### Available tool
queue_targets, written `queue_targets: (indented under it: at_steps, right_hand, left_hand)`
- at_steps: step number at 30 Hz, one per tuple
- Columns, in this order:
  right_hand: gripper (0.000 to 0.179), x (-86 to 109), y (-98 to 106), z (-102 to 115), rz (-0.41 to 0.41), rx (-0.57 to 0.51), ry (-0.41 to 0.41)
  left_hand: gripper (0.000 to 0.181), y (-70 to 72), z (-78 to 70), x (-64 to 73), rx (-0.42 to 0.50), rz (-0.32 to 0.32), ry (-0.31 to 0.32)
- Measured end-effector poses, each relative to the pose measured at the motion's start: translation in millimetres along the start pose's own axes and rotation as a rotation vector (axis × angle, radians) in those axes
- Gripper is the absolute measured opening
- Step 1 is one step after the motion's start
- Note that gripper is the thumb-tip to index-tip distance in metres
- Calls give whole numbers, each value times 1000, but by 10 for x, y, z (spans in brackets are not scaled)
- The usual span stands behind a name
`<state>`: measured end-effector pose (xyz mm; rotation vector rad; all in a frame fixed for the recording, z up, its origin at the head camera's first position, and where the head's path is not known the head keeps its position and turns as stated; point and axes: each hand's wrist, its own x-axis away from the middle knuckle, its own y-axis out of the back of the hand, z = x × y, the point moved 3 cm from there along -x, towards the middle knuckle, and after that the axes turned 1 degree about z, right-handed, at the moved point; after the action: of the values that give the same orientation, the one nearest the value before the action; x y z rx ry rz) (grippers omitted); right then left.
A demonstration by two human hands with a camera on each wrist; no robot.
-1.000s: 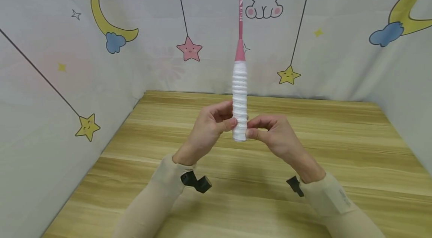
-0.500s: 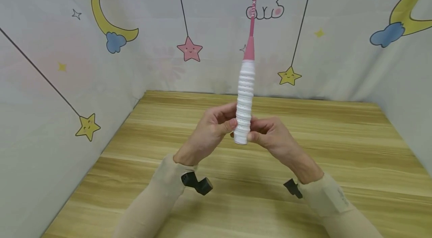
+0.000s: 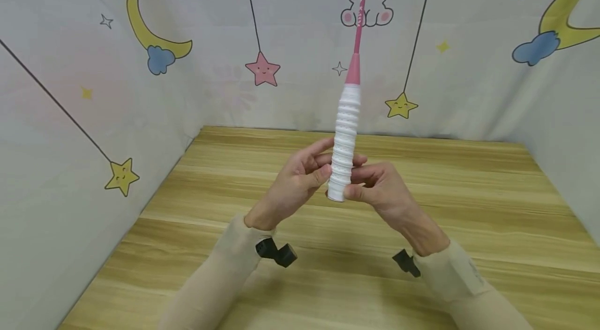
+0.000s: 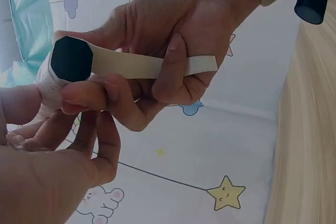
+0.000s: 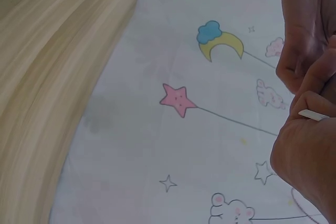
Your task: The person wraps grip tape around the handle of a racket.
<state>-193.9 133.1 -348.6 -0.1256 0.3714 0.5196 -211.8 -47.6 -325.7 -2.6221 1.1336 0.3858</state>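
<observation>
A pink badminton racket (image 3: 353, 70) with a ridged white handle stands upright, its top leaning right; its head is out of view. The left hand (image 3: 297, 174) holds the handle's lower part from the left, thumb in front and fingers behind. From the right, the right hand (image 3: 389, 194) has its thumb against the handle's bottom end. In the left wrist view a pale strip of grip tape (image 4: 126, 64) runs from the handle beside its dark end cap (image 4: 72, 59) and passes under a curled finger of the right hand. The tape's loose end (image 5: 314, 115) also shows in the right wrist view.
The hands are above a wood-grain table (image 3: 187, 215). Behind it and at both sides hangs a white cloth (image 3: 211, 17) printed with stars, moons and a rabbit. Each wrist wears a small black camera (image 3: 276, 253).
The racket's shaft has swung from upright to a rightward lean, and its handle has shifted slightly right. Some left fingertips now show to the right of the handle.
</observation>
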Motion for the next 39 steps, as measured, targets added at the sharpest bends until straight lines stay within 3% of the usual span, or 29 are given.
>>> queue_targets:
  at_steps: [4, 7, 8, 10, 13, 18, 24, 30, 39]
  right_hand:
    - [14, 25, 26, 36, -69, 110, -14]
    - [22, 36, 36, 73, -120, 220, -63]
    - [25, 39, 36, 83, -133, 254, -80]
    - [27, 37, 27, 92, -150, 308, -114]
    - [21, 35, 14, 95, -160, 372, -137]
    - [22, 35, 28, 115, -139, 458, -164]
    - [21, 68, 60, 156, -78, 460, -180]
    - [16, 76, 61, 174, -74, 463, -142]
    - [12, 88, 33, 184, -95, 449, -110]
  left_hand:
    - [91, -7, -37, 15, -203, -27, -54]
    - [84, -4, -61, 16, -372, -87, -101]
    - [86, -6, -64, 10, -415, -101, -103]
    - [75, -3, -76, -3, -496, -139, -90]
    - [59, 14, -81, -19, -548, -179, -40]
    - [41, 31, -90, -16, -522, -209, 1]
    - [38, 11, -121, 9, -466, -175, 17]
    - [30, 3, -152, 21, -417, -130, 9]
    - [60, 32, -119, 56, -280, -101, 66]
